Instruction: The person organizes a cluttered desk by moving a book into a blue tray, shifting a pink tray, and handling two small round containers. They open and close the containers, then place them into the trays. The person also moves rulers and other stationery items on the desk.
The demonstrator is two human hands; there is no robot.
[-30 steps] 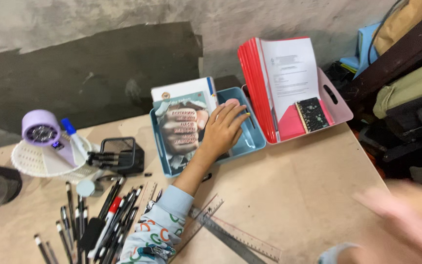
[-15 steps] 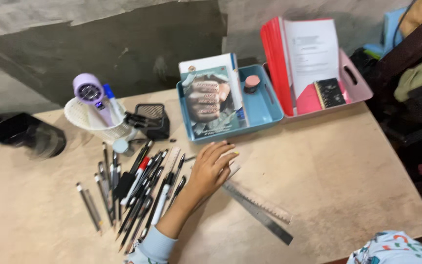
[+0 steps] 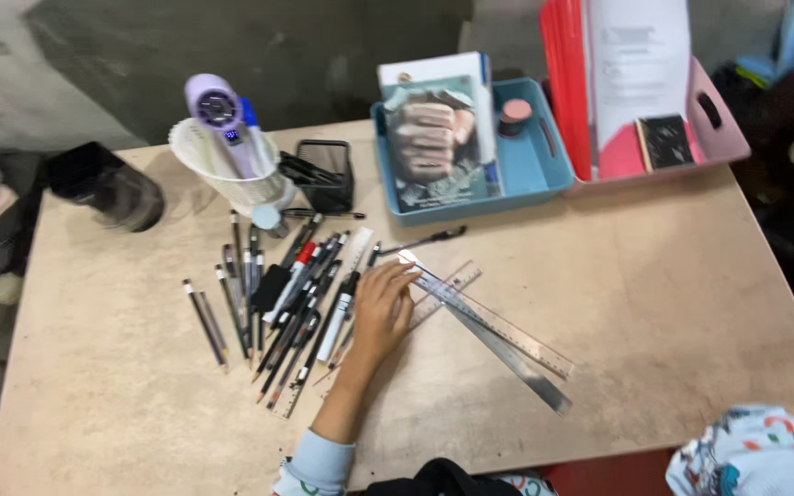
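The rulers (image 3: 489, 331) lie crossed mid-desk, their left ends under the fingers of the left hand (image 3: 383, 308), which rests flat and open, gripping nothing. Scattered pens (image 3: 287, 303) lie just left. Far behind stands a blue tray (image 3: 544, 174). The right hand is out of view.

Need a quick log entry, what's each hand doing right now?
Left hand: open, lying flat on the pens beside the rulers, gripping nothing.
Right hand: out of view; only a patterned sleeve shows.
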